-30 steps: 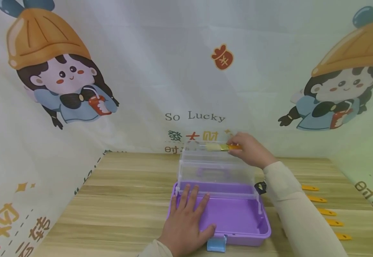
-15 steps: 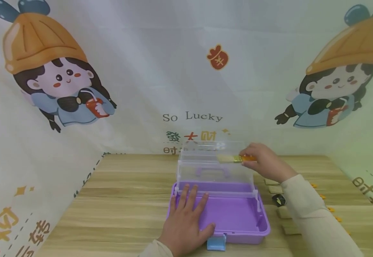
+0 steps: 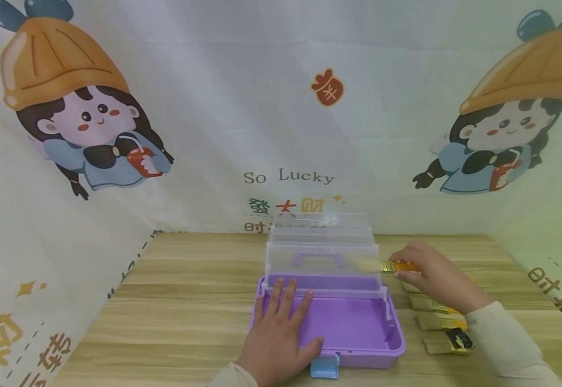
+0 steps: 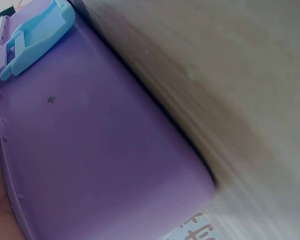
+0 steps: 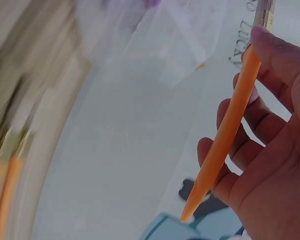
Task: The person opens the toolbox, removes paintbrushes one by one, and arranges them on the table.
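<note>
A purple plastic box (image 3: 348, 325) stands on the table with its see-through lid (image 3: 281, 252) and tray frame raised at the back. My left hand (image 3: 278, 336) rests over the box's left front corner, fingers spread and straight. Beside it a blue latch (image 3: 324, 368) hangs at the front; the left wrist view shows the box's front wall (image 4: 100, 135) close up. To the right of the lid, my right hand (image 3: 438, 277) pinches a flat paintbrush (image 5: 225, 130) by its orange handle near the metal ferrule. Its pale bristles (image 3: 369, 265) point left, overlapping the lid in the head view.
Several more paintbrushes (image 3: 435, 322) lie in a row on the wooden table (image 3: 184, 301) right of the box, partly hidden by my right arm. A black wrist camera (image 3: 460, 338) overlaps the nearest one. A printed cloth (image 3: 213, 118) hangs behind and at both sides.
My right hand has moved right, down and toward me with the paintbrush, away from above the lid. Bristle ends of the lying brushes have come into sight. My left hand stays put.
</note>
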Available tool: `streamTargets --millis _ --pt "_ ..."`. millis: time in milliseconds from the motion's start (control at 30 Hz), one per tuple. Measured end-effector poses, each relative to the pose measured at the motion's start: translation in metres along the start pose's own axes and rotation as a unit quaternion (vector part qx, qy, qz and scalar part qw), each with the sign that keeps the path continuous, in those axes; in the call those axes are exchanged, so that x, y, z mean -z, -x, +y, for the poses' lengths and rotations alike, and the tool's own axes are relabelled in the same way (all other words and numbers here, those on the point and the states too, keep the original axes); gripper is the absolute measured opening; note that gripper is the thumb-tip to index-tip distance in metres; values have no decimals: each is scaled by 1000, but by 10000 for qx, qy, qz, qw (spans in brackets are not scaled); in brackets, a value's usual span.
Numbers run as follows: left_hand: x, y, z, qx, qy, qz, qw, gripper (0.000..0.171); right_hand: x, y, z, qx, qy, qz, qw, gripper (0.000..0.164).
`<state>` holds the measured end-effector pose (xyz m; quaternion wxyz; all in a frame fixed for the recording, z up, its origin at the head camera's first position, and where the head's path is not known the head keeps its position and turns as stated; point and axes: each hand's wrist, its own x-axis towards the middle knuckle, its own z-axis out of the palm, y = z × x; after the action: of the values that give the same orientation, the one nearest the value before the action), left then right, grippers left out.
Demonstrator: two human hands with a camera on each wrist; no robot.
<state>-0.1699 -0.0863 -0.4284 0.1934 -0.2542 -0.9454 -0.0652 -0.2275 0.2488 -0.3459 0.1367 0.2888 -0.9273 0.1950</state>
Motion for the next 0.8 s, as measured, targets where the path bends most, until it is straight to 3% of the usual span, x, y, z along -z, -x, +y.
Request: streamTargets --millis 267,567,800 --pt "-1 1 1 56 -54 -119 9999 75 6 45 11 162 307 158 9993 27" --pt "0 1 0 16 -90 -59 9999 75 9 89 21 -106 533 -183 9984 30" --pt "0 0 0 75 -63 -133 9999 75 -3 122 45 198 -122 -736 9970 28"
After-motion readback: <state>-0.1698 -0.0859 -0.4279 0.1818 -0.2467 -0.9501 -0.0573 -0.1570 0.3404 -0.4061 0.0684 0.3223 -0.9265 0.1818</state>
